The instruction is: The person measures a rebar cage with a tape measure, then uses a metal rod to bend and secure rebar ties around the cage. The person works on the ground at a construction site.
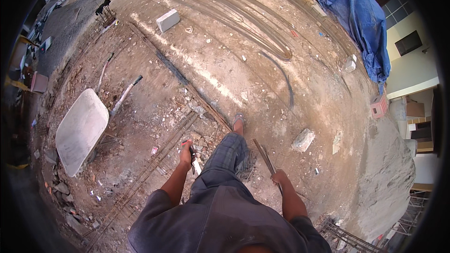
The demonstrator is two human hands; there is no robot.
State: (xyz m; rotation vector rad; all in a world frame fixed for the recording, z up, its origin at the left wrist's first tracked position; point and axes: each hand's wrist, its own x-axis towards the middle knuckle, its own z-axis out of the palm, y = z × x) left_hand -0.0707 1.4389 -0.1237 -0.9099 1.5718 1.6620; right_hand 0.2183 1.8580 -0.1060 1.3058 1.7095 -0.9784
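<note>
My left hand (186,153) is closed round a small hand tool (192,155) with red and black on its grip. Its working end is too small to make out. A bundle of thin dark metal bars (264,155) is gripped in my right hand (280,177), with one end slanting forward and the other running back along my forearm. Close to my leg, a pile of short thin rods or wires (245,167) lies on the ground, partly hidden by my clothes.
A wheelbarrow (83,129) stands at the left. Long bent steel bars (225,7) lie across the far ground, near a concrete block (168,20). A long timber (176,71) runs toward my foot. Rubble (303,140), a sand heap (386,168) and a blue tarp (358,23) are to the right.
</note>
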